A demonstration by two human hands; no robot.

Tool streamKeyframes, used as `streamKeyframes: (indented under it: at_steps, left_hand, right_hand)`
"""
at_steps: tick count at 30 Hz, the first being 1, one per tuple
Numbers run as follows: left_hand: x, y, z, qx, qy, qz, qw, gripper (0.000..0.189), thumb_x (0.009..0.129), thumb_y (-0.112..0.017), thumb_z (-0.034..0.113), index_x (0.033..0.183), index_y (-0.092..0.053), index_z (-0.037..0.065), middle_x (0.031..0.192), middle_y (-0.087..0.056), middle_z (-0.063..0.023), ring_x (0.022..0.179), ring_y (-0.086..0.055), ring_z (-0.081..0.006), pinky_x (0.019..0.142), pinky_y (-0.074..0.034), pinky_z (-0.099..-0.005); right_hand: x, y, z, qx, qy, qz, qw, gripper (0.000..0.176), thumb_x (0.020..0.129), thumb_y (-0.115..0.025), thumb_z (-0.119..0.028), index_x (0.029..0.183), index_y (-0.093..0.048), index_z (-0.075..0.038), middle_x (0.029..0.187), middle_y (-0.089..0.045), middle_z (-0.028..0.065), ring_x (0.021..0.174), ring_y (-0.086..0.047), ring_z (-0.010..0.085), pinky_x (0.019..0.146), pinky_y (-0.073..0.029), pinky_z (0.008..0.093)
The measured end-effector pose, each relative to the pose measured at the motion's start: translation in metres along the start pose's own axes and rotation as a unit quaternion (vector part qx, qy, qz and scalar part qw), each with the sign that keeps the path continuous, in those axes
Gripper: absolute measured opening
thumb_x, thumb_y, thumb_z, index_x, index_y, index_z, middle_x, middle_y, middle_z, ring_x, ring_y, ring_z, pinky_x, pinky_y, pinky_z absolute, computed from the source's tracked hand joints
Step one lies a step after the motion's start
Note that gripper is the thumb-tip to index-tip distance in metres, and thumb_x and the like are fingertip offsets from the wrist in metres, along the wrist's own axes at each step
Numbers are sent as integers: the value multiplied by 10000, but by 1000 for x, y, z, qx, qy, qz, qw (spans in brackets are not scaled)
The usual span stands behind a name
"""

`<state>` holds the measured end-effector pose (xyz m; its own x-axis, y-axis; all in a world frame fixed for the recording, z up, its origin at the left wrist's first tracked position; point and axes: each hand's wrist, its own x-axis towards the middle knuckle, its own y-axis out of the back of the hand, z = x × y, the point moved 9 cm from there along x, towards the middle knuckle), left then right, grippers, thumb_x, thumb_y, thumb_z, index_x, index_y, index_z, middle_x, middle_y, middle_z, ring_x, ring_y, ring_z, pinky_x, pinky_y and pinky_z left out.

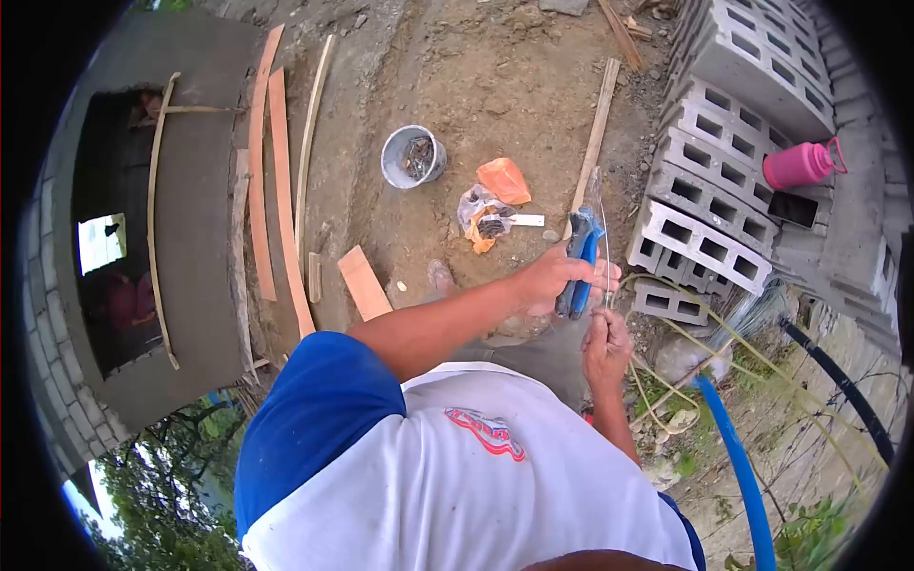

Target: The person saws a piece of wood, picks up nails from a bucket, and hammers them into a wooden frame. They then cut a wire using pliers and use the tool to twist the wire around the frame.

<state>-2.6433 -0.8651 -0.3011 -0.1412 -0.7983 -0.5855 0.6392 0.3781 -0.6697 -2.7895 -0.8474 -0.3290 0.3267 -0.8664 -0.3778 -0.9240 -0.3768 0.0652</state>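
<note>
My left hand (pixel 557 278) reaches across from the left and is closed around blue-handled pliers (pixel 581 262). Just below and to the right, my right hand (pixel 606 347) pinches a thin metal wire (pixel 607 276), which runs upward alongside the pliers. Both hands are close together in front of my chest. What the jaws of the pliers touch is too small to tell. On the dirt beyond the hands lie an open plastic bag with dark bits (pixel 484 217), an orange bag (pixel 505 181) and a white strip (pixel 526 220).
A bucket (pixel 426 171) with dark pieces stands on the dirt. Hollow concrete blocks (pixel 709 190) are stacked at right, with a pink bottle (pixel 798 165) and a dark phone-like object (pixel 792 208). Planks (pixel 284 200) lie at left. A blue hose (pixel 738 457) and yellowish hose (pixel 752 338) run lower right.
</note>
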Motion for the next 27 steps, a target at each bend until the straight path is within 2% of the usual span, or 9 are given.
streamKeyframes:
  at_steps: [3, 4, 7, 10, 13, 16, 20, 23, 27]
  left_hand:
    - [-78, 52, 70, -96, -166, 82, 978, 308, 800, -665, 66, 1044, -477, 56, 839, -563, -48, 721, -594, -168, 643, -489, -321]
    - [-107, 74, 90, -122, -203, 82, 968, 349, 784, -659, 54, 1068, -457, 58, 801, -534, -32, 696, -578, -157, 632, -483, -313]
    - [-195, 153, 144, -91, -312, 66, 943, 400, 764, -594, -18, 1103, -431, 118, 875, -525, -33, 695, -552, -141, 609, -470, -289]
    - [-305, 223, 194, -86, -381, 99, 915, 463, 728, -596, 12, 1142, -418, 117, 877, -509, -17, 715, -517, -126, 657, -455, -301]
    - [-421, 297, 257, -128, -494, 110, 853, 451, 744, -635, 54, 1149, -449, 124, 867, -518, -15, 732, -525, -152, 699, -445, -344]
    - [-532, 382, 311, -159, -587, 136, 782, 391, 784, -626, 47, 1134, -480, 143, 843, -524, -21, 735, -523, -168, 696, -429, -360]
    - [-633, 470, 336, -184, -655, 193, 707, 392, 784, -620, 39, 1141, -482, 128, 831, -560, -12, 728, -545, -161, 684, -453, -349]
    - [-716, 530, 351, -173, -708, 243, 640, 365, 799, -597, 41, 1135, -484, 128, 832, -550, -22, 734, -530, -166, 694, -439, -357]
    - [-826, 594, 370, -151, -755, 317, 553, 299, 814, -556, 7, 1084, -494, 121, 828, -529, -28, 729, -503, -165, 704, -421, -356]
  right_hand:
    - [-3, -113, -20, -117, 123, -111, 979, 134, 942, -558, -118, 1000, -645, -34, 614, -512, 46, 547, -491, 121, 524, -421, 298]
    - [-10, -150, -51, -138, 116, -139, 974, 132, 921, -585, -110, 996, -660, -31, 653, -557, 99, 596, -545, 155, 568, -449, 324]
    - [-23, -264, -77, -181, 141, -213, 950, 136, 918, -604, -122, 984, -683, -34, 729, -634, 128, 654, -602, 165, 600, -470, 316]
    - [-54, -387, -118, -219, 190, -296, 910, 140, 907, -621, -121, 988, -692, -31, 786, -666, 149, 682, -642, 214, 628, -492, 334]
    - [-81, -493, -142, -205, 359, -319, 853, 138, 896, -634, -119, 983, -690, -28, 798, -673, 148, 701, -656, 278, 649, -503, 353]
    - [-76, -565, -138, -261, 329, -338, 843, 134, 891, -638, -122, 975, -693, -33, 849, -689, 158, 759, -672, 314, 686, -516, 369]
    - [-66, -650, -127, -313, 310, -402, 803, 171, 898, -628, -162, 969, -694, -21, 943, -687, 195, 862, -677, 334, 747, -524, 392]
    - [-60, -721, -137, -340, 316, -435, 772, 208, 918, -612, -191, 980, -693, -9, 890, -699, 177, 807, -692, 290, 705, -525, 365]
    - [-55, -845, -147, -310, 392, -508, 702, 210, 900, -604, -182, 986, -689, -11, 937, -689, 193, 870, -670, 358, 752, -528, 399]
